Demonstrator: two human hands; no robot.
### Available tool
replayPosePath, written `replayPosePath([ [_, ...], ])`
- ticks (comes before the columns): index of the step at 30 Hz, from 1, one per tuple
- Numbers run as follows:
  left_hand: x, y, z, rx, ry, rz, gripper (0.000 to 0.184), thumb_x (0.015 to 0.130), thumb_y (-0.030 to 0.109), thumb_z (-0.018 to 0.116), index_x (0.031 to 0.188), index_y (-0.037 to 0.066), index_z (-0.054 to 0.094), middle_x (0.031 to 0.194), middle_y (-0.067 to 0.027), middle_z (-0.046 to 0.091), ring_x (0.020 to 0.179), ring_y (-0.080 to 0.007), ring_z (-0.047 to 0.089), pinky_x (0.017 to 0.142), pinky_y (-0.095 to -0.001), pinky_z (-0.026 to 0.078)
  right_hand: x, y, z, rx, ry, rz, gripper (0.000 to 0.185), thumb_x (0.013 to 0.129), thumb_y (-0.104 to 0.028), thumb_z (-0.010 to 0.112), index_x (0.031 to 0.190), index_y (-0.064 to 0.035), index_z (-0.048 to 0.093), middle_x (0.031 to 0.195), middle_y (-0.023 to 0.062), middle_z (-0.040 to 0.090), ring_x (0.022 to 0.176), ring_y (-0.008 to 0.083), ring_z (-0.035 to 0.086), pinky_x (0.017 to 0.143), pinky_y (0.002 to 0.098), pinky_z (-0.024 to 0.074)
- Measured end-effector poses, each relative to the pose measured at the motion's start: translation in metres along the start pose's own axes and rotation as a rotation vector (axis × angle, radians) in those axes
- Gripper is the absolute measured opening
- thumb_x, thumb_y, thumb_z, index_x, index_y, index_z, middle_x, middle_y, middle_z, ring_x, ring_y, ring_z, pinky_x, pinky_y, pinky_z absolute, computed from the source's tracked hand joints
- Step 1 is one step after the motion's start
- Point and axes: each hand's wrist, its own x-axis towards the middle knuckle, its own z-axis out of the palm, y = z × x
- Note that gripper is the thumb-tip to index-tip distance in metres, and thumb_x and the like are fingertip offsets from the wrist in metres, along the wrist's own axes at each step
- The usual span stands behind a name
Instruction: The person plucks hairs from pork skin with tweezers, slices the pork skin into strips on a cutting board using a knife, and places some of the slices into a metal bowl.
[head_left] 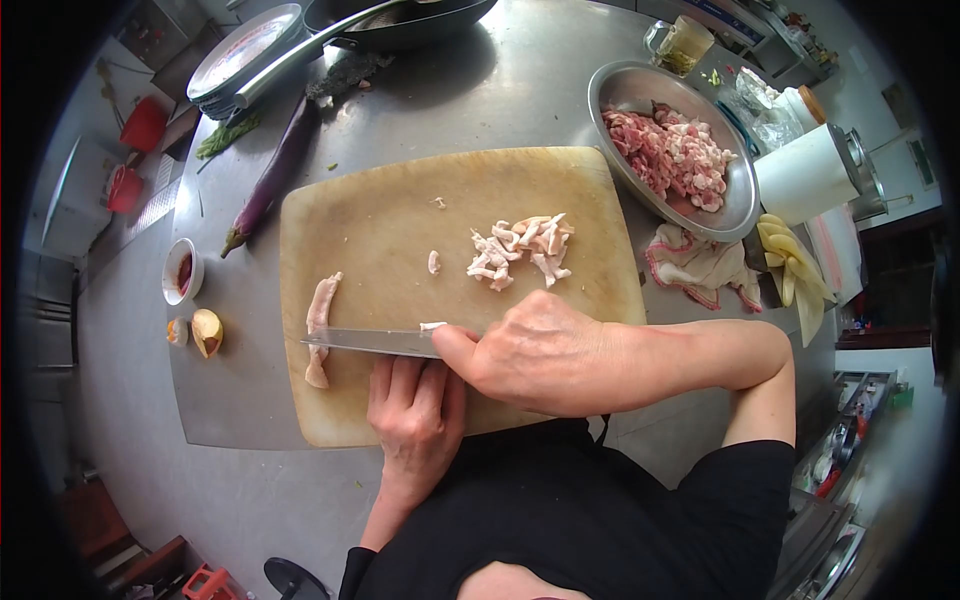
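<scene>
My right hand (530,345) is closed around a knife (375,342), its blade pointing left across the near part of the wooden cutting board (380,220). Just below the blade, my left hand (412,405) presses down with curled fingers; whatever lies under the fingertips is hidden by the blade. A small pale bit of meat (432,325) sits at the blade's far side by my right thumb. One long strip of pale meat (322,315) lies at the board's left, partly beneath the blade tip. Cut pale pieces (520,248) form a pile right of centre, with one small piece (434,262) apart.
A metal bowl of chopped meat (604,118) stands at the back right, near a cloth (700,265) and sliced pale vegetable (790,260). Left of the board are an eggplant (272,175), a small sauce bowl (172,275) and a cut yellowish piece (206,330). A wok (400,30) sits behind.
</scene>
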Motion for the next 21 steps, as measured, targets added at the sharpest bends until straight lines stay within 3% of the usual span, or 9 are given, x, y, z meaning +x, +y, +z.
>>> replayPosePath([
  [3, -0.003, 0.000, 0.000, -0.032, -0.011, -0.026, 0.023, 0.079, -0.003, 0.076, 0.102, 0.000, 0.074, 0.102, -0.0131, 0.068, 0.096, -0.0341, 0.064, 0.084, -0.0437, 0.053, -0.011, -0.002, -0.003, 0.000, 0.005, 0.044, 0.023, 0.082, -0.002, 0.064, 0.094, 0.0039, 0.045, 0.058, 0.0136, 0.058, 0.054, 0.0339, 0.067, 0.047, 0.0430, 0.0493],
  [5, -0.001, 0.002, 0.001, -0.027, 0.000, -0.020, 0.023, 0.079, -0.003, 0.076, 0.101, 0.000, 0.074, 0.104, -0.0129, 0.069, 0.097, -0.0336, 0.065, 0.085, -0.0433, 0.053, -0.029, -0.010, -0.020, -0.059, -0.226, 0.181, 0.024, 0.081, -0.001, 0.064, 0.095, 0.0039, 0.045, 0.057, 0.0140, 0.058, 0.055, 0.0335, 0.068, 0.047, 0.0431, 0.0492],
  [9, 0.000, 0.002, -0.001, -0.028, -0.004, -0.010, 0.021, 0.080, -0.003, 0.076, 0.100, 0.000, 0.073, 0.107, -0.0117, 0.070, 0.098, -0.0319, 0.065, 0.085, -0.0420, 0.052, -0.055, -0.026, -0.046, -0.015, -0.309, 0.290, 0.025, 0.080, 0.001, 0.064, 0.095, 0.0035, 0.044, 0.056, 0.0145, 0.057, 0.055, 0.0332, 0.068, 0.046, 0.0435, 0.0483],
  [15, 0.001, 0.000, 0.000, -0.027, -0.008, 0.014, 0.022, 0.079, -0.002, 0.076, 0.101, 0.000, 0.072, 0.105, -0.0107, 0.069, 0.096, -0.0317, 0.065, 0.082, -0.0419, 0.052, -0.017, -0.012, -0.027, -0.055, -0.270, 0.226, 0.022, 0.082, -0.001, 0.063, 0.094, 0.0038, 0.045, 0.057, 0.0143, 0.058, 0.056, 0.0336, 0.068, 0.047, 0.0442, 0.0486],
  [17, -0.001, 0.001, -0.001, -0.039, -0.026, -0.009, 0.022, 0.079, -0.004, 0.076, 0.100, 0.000, 0.072, 0.104, -0.0122, 0.068, 0.096, -0.0333, 0.064, 0.082, -0.0425, 0.053, 0.008, 0.002, -0.009, 0.025, -0.049, 0.040, 0.020, 0.083, -0.003, 0.063, 0.093, 0.0049, 0.048, 0.061, 0.0166, 0.063, 0.059, 0.0342, 0.070, 0.049, 0.0448, 0.0505],
  [21, -0.004, 0.001, -0.004, -0.089, -0.025, -0.037, 0.024, 0.079, -0.006, 0.076, 0.102, -0.001, 0.070, 0.103, -0.0133, 0.068, 0.096, -0.0349, 0.063, 0.084, -0.0436, 0.053, 0.023, 0.012, 0.009, -0.006, -0.009, 0.026, 0.029, 0.081, -0.002, 0.063, 0.102, 0.0047, 0.045, 0.062, 0.0168, 0.062, 0.057, 0.0373, 0.067, 0.047, 0.0481, 0.0469],
])
